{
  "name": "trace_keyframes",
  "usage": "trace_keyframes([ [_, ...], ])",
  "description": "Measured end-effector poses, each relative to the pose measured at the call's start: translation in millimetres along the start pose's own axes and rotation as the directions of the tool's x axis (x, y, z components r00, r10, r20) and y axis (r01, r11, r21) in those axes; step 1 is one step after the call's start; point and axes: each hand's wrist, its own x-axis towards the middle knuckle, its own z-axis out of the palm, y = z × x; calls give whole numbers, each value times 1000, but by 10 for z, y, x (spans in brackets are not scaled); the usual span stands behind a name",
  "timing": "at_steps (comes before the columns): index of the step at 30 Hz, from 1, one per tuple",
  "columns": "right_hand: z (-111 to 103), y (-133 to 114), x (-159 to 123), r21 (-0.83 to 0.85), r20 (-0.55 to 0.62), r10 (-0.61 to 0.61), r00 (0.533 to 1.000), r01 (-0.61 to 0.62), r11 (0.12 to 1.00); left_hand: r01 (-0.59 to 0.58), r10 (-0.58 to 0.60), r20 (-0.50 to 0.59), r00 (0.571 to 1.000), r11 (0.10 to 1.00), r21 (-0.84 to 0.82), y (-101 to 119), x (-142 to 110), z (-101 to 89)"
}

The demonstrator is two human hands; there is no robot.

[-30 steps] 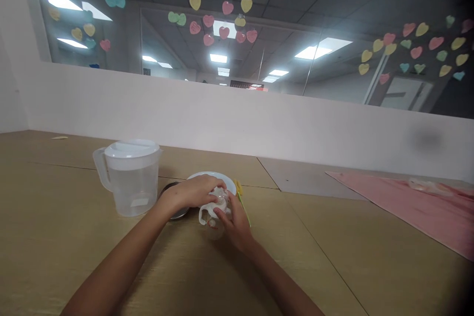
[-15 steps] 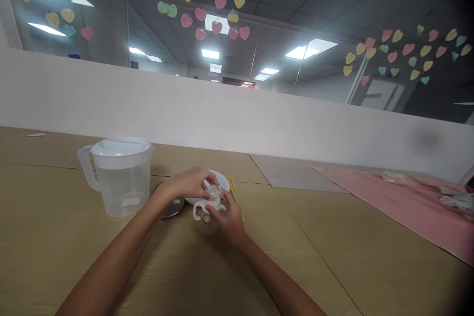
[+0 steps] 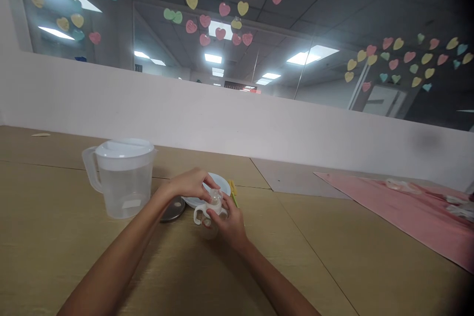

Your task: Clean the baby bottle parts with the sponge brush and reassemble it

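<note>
A clear baby bottle (image 3: 209,229) with a white two-handled collar is upright at the middle of the table. My right hand (image 3: 232,224) is closed round its right side, thumb on the collar. From above left, my left hand (image 3: 194,185) pinches the bottle's clear top with its fingertips. Part of the bottle is hidden behind my right fingers. Just behind my hands lies a white plate (image 3: 221,182), partly covered by them. A yellow and green utensil (image 3: 233,190) lies at the plate's right side; its kind is not clear.
A lidded translucent plastic pitcher (image 3: 126,185) stands on the left, its handle facing left. A round dark metal lid or dish (image 3: 173,211) lies partly under my left forearm. Pink cloth (image 3: 388,207) covers the right side. A low white wall (image 3: 222,118) bounds the table's back.
The view has shifted slightly, so the whole scene sits a little lower and to the right. Both hands keep nearly the same hold on the bottle.
</note>
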Motion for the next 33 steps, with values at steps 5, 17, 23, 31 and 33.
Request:
trace_keyframes([
  [5, -3, 14, 4, -73, -37, -50, 998, 47, 996, 6, -6, 13, 1000, 1000, 18, 48, -12, 14],
  [17, -17, 93, 28, -273, -56, -138, 989, 117, 955, 29, -12, -88, 996, 981, 193, 180, -45, 96],
  [23, -48, 64, 27, -251, -21, -106, 994, 97, 963, 87, -45, -125, 991, 931, 354, 243, -29, 203],
  [31, -28, 92, 46, -47, 39, 19, 999, -17, 999, 7, 25, -85, 996, 935, 354, 229, -23, 210],
  [33, -26, 86, 54, -25, 40, 39, 998, -38, 999, -1, 34, -85, 996, 933, 359, 224, -20, 212],
])
